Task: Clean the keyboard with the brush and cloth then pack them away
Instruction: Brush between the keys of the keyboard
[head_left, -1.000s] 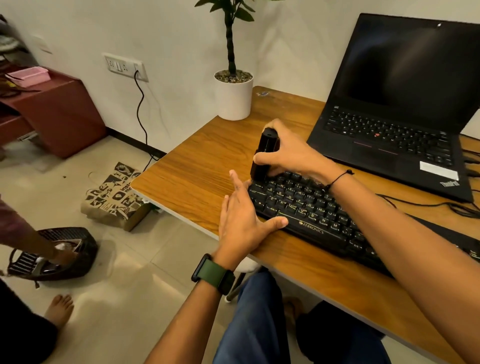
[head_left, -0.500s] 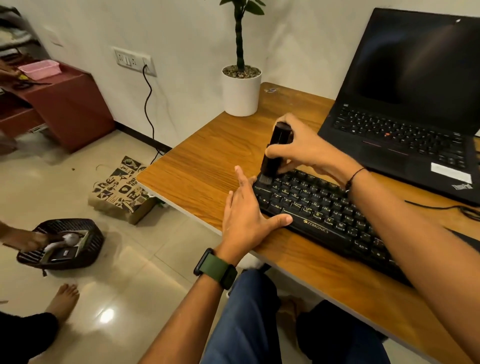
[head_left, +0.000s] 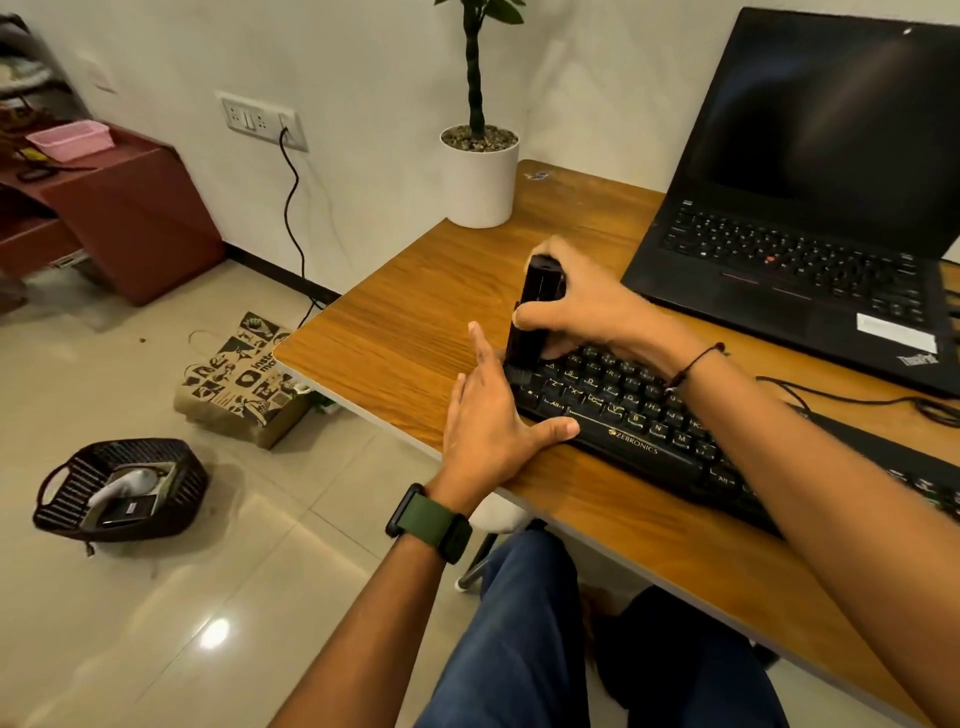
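Observation:
A black keyboard (head_left: 639, 421) lies slantwise on the wooden desk (head_left: 405, 322). My right hand (head_left: 587, 306) grips a black brush (head_left: 535, 317) held upright, its bristles down on the keys at the keyboard's left end. My left hand (head_left: 493, 421) lies flat with straight fingers against the keyboard's left edge, thumb along its front. A dark woven basket (head_left: 67, 499) on the floor at the left holds a white cloth (head_left: 127, 483) and a small dark box.
An open black laptop (head_left: 810, 218) stands behind the keyboard, with cables (head_left: 857, 400) on the right. A white potted plant (head_left: 480, 176) sits at the desk's far corner. A printed paper bag (head_left: 239, 379) lies on the floor, a red cabinet (head_left: 119, 218) stands at left.
The brush has stayed at the keyboard's left end while the view shifted. The other person's hand and foot by the basket have gone from view.

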